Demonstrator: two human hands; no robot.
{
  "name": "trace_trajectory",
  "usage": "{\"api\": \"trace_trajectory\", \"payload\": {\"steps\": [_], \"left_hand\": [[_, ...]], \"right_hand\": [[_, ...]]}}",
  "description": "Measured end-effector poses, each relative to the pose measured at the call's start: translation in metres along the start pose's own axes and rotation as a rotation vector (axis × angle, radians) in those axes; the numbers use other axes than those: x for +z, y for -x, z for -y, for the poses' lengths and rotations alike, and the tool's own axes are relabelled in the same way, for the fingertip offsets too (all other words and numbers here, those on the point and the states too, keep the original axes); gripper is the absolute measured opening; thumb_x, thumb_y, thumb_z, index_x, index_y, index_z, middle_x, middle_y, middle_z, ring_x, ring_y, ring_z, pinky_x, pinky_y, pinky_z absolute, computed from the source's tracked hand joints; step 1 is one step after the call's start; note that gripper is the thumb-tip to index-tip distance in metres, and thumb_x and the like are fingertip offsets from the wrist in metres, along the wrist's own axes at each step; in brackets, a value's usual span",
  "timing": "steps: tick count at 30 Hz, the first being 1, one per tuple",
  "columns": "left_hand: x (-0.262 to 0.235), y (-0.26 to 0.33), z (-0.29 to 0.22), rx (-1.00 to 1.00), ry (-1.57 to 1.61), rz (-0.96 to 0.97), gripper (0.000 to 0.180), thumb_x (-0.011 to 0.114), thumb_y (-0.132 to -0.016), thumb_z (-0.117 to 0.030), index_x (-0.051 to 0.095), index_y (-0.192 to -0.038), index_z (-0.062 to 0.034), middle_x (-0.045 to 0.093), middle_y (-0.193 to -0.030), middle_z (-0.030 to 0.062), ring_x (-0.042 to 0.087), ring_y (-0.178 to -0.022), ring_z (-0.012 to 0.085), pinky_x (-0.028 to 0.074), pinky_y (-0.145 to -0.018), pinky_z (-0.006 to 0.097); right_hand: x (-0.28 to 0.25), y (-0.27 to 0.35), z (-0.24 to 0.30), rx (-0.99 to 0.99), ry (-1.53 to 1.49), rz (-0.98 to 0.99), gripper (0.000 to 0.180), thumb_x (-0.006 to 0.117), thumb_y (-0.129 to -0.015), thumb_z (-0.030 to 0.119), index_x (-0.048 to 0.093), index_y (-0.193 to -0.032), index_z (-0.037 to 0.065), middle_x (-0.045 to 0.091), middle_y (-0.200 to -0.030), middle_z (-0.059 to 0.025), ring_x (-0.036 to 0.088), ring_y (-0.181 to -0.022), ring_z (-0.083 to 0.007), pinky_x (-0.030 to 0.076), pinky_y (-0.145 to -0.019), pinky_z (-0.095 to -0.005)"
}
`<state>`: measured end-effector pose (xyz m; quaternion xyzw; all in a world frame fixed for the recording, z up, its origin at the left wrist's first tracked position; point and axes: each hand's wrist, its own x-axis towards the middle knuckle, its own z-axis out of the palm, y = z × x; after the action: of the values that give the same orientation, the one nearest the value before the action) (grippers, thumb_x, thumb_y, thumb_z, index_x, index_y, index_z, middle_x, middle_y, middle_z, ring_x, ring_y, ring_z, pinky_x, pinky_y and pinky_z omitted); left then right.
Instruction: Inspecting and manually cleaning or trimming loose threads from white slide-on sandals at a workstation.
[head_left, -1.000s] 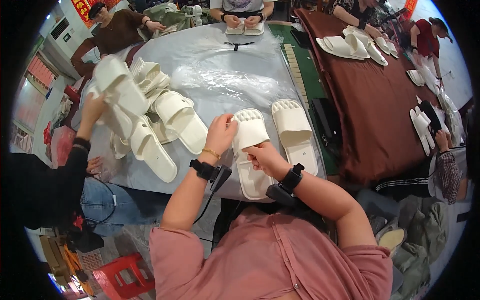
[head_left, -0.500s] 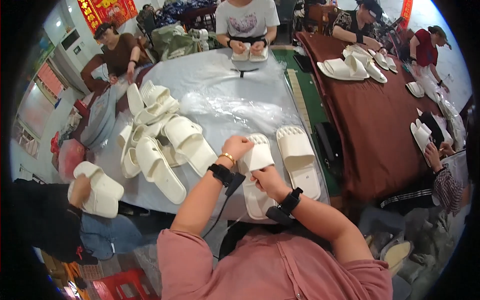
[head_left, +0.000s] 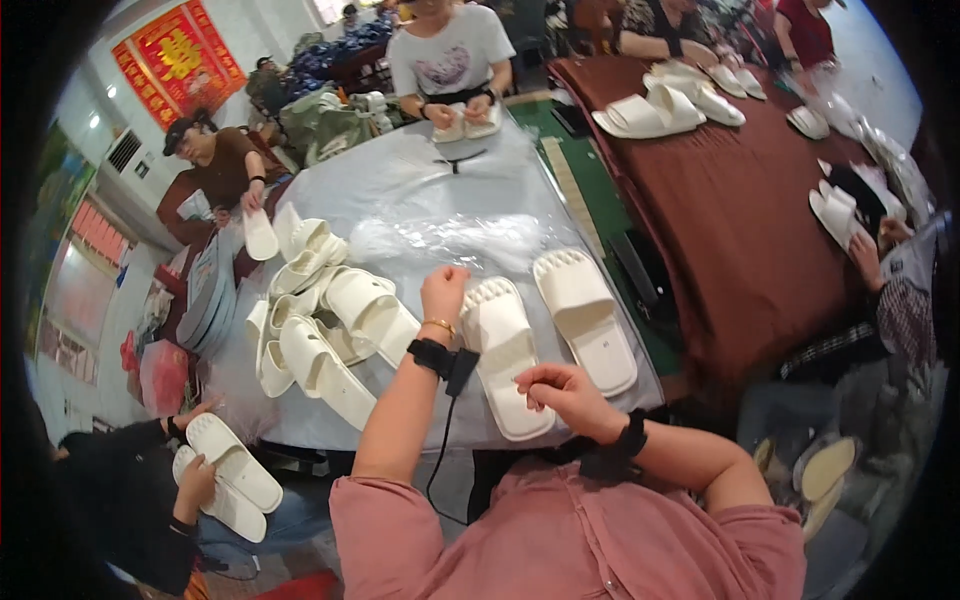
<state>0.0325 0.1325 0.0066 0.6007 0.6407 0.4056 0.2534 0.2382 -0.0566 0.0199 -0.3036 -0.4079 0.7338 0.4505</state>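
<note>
A white slipper [head_left: 500,345] lies before me on the grey-covered table, its sole toward me. My left hand [head_left: 445,292] is closed beside its ribbed far end, fingers pressed together; whatever they hold, if anything, cannot be made out. Over the slipper's near part, my right hand [head_left: 578,400] has its fingers curled into a pinch, and nothing nameable shows in it. To the right rests the matching slipper [head_left: 585,315], untouched. Left of my forearm is a heap of white slippers [head_left: 325,300], overlapping one another.
Clear plastic film [head_left: 450,238] lies across the table's middle. Co-workers handle slippers around me; one at the lower left holds a pair [head_left: 228,480]. A brown-covered table [head_left: 720,230] with more slippers stands to the right, beyond a green strip [head_left: 585,185].
Both hands have come off the slipper's strap: the left moved left, the right drew back toward me. The left far co-worker now holds up a slipper. The whole view has shifted.
</note>
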Motion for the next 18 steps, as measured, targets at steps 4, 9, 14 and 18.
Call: {"api": "trace_trajectory", "payload": {"steps": [4,9,14,18], "left_hand": [[0.020,0.002,-0.022,0.080,-0.018,0.044,0.028,0.062,-0.082,-0.028,0.069,-0.081,-0.0007,0.066,-0.070,0.0147,0.064,-0.065,0.0255,0.049,-0.064,0.035],[0.060,0.012,-0.050,0.315,-0.025,0.167,0.026,0.060,-0.085,-0.026,0.068,-0.084,-0.0007,0.066,-0.078,0.0161,0.064,-0.070,0.0287,0.049,-0.067,0.037],[0.100,0.024,-0.070,0.394,-0.054,0.337,0.025,0.058,-0.087,-0.025,0.067,-0.088,-0.0014,0.065,-0.083,0.0181,0.064,-0.077,0.0324,0.049,-0.071,0.038],[0.113,0.028,-0.074,0.362,-0.057,0.375,0.028,0.059,-0.087,-0.026,0.066,-0.092,0.0008,0.066,-0.078,0.0132,0.063,-0.071,0.0202,0.049,-0.068,0.032]], "right_hand": [[-0.014,0.013,0.011,-0.117,0.095,-0.106,0.022,0.057,-0.089,0.005,0.062,-0.108,-0.004,0.064,-0.093,-0.0046,0.062,-0.078,-0.0104,0.051,-0.072,-0.0235],[-0.031,0.015,0.016,-0.065,-0.060,-0.248,0.022,0.054,-0.094,0.012,0.062,-0.108,-0.003,0.064,-0.086,-0.0050,0.062,-0.071,-0.0117,0.051,-0.068,-0.0249],[-0.043,0.010,0.004,0.201,-0.418,-0.308,0.020,0.053,-0.095,0.020,0.062,-0.097,0.002,0.062,-0.079,-0.0022,0.060,-0.063,-0.0107,0.048,-0.058,-0.0218],[-0.051,0.010,-0.002,0.287,-0.444,-0.279,0.018,0.053,-0.095,0.020,0.061,-0.096,0.003,0.062,-0.080,-0.0016,0.060,-0.062,-0.0102,0.049,-0.058,-0.0224]]}}
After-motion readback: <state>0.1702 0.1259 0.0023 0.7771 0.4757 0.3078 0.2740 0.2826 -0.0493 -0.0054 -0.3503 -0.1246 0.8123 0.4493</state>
